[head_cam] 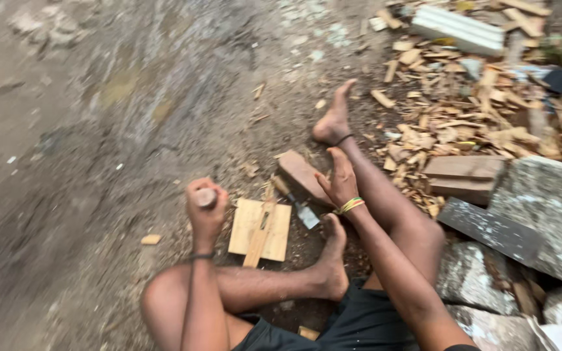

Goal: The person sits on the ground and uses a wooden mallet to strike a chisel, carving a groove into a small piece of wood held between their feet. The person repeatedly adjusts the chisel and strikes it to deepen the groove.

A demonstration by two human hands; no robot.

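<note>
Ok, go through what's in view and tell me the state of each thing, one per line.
Left hand: raised, fisted round a wooden handle end.
Right hand: resting on a reddish-brown wooden block.
Flat pale square wooden board: lying on the dirt, narrow strip across it.
Metal-bladed chisel: lying loose, unheld.
Wood chips: scattered in a heap.

2 hands: left hand, right hand; 1 chisel; 1 square board; 1 brick.
</note>
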